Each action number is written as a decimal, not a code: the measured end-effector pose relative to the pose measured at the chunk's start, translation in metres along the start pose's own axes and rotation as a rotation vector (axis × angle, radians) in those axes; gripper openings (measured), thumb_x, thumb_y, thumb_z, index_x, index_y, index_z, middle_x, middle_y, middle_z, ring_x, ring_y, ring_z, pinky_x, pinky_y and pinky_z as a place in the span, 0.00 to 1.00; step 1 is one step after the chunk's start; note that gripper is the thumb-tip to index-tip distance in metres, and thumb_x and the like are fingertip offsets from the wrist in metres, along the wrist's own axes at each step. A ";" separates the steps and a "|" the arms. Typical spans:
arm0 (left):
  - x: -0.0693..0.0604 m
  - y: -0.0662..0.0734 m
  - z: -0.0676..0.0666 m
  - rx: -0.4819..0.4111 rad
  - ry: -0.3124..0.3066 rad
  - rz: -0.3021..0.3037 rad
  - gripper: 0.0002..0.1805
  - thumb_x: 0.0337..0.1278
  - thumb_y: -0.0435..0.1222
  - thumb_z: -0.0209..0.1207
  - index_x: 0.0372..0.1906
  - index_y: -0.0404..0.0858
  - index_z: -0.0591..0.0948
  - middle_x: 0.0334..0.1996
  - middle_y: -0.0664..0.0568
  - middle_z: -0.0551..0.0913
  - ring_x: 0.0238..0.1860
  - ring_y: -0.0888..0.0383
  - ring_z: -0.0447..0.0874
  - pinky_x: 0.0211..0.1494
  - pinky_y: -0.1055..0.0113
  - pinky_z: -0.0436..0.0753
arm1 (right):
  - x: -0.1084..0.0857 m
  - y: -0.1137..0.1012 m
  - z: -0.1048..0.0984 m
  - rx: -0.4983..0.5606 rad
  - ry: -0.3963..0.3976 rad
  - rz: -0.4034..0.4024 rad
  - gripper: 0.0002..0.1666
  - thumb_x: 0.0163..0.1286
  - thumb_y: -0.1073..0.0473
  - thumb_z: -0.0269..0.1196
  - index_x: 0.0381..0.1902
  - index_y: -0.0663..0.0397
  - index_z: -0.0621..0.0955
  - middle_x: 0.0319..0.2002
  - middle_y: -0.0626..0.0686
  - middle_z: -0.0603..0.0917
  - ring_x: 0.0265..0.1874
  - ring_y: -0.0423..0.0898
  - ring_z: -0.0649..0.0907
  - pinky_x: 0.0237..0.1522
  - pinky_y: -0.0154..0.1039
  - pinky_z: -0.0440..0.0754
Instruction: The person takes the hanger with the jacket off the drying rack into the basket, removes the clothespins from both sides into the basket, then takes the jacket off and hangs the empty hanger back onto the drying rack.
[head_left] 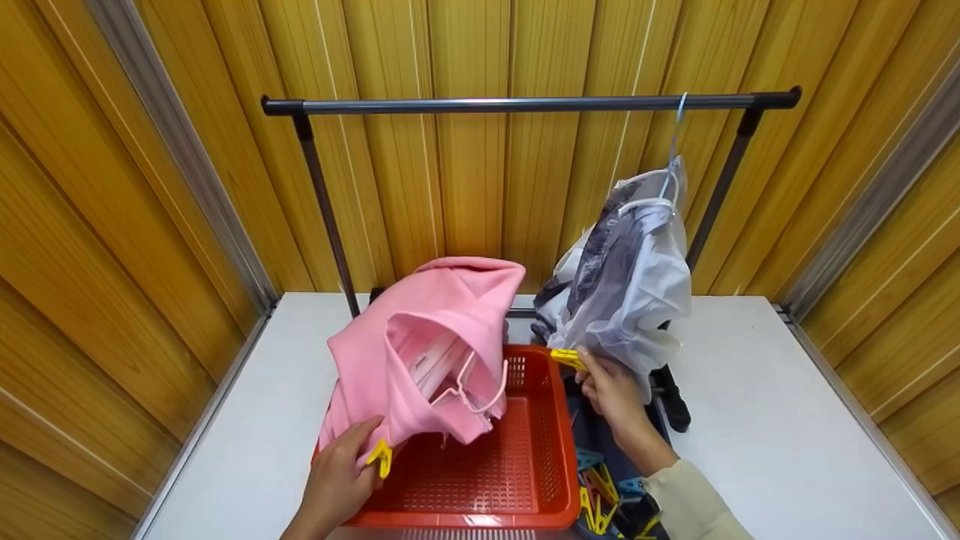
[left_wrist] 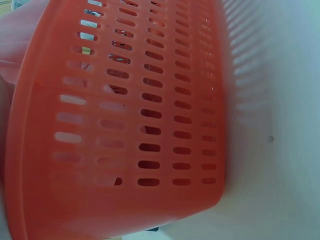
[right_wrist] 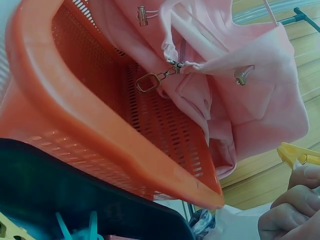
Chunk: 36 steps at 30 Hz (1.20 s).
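A pink zip-up hoodie (head_left: pixel 442 289) lies over the left part of a red plastic basket (head_left: pixel 465 519), its hood opening facing me. White hanger wire (head_left: pixel 471 397) shows inside the opening. My left hand (head_left: pixel 341 472) grips the hoodie's lower left edge, with a yellow clothespin (head_left: pixel 381 457) at its fingertips; whether it is clipped on is unclear. My right hand (head_left: pixel 619 405) pinches another yellow clothespin (head_left: pixel 566 358) above the basket's far right corner. In the right wrist view, the zipper's ring pull (right_wrist: pixel 148 83) dangles from the hoodie. The left wrist view mostly shows the basket's slotted side (left_wrist: pixel 125 200).
A dark bin (head_left: pixel 660 424) of colored clothespins (head_left: pixel 600 495) stands right of the basket. A black rack bar (head_left: pixel 487 105) spans the back, with bagged white-and-grey clothing (head_left: pixel 637 270) hanging at its right end. Wood-patterned panels (head_left: pixel 472 195) surround the white table (head_left: pixel 780 420).
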<state>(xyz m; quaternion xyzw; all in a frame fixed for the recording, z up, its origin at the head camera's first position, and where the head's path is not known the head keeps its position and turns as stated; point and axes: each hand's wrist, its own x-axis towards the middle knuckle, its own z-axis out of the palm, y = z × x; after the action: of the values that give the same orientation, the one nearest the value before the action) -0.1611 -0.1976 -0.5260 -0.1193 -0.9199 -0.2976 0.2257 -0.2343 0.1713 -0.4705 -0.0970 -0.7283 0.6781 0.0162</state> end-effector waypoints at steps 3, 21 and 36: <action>0.000 0.000 -0.001 0.000 -0.016 -0.017 0.27 0.41 0.27 0.66 0.53 0.41 0.81 0.45 0.54 0.86 0.39 0.61 0.81 0.49 0.55 0.83 | 0.000 0.004 -0.002 0.011 -0.001 0.001 0.28 0.70 0.40 0.56 0.27 0.61 0.76 0.13 0.42 0.64 0.11 0.35 0.59 0.14 0.28 0.56; 0.001 -0.001 0.001 0.003 0.007 0.003 0.27 0.39 0.26 0.65 0.52 0.40 0.82 0.45 0.52 0.86 0.40 0.59 0.82 0.47 0.56 0.83 | -0.006 0.020 -0.012 0.031 -0.027 0.030 0.24 0.70 0.43 0.58 0.34 0.61 0.76 0.13 0.42 0.61 0.10 0.35 0.58 0.14 0.29 0.56; 0.002 -0.001 0.001 0.017 -0.013 -0.023 0.27 0.39 0.27 0.65 0.53 0.40 0.81 0.44 0.52 0.86 0.42 0.58 0.84 0.49 0.55 0.83 | -0.007 0.034 -0.021 -0.017 -0.024 0.059 0.19 0.69 0.46 0.60 0.38 0.58 0.78 0.13 0.42 0.61 0.11 0.36 0.60 0.14 0.30 0.58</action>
<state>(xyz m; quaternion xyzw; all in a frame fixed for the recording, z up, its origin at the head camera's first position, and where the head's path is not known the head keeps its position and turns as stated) -0.1633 -0.1979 -0.5268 -0.1086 -0.9252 -0.2914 0.2175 -0.2204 0.1929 -0.5013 -0.1106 -0.7309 0.6733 -0.0136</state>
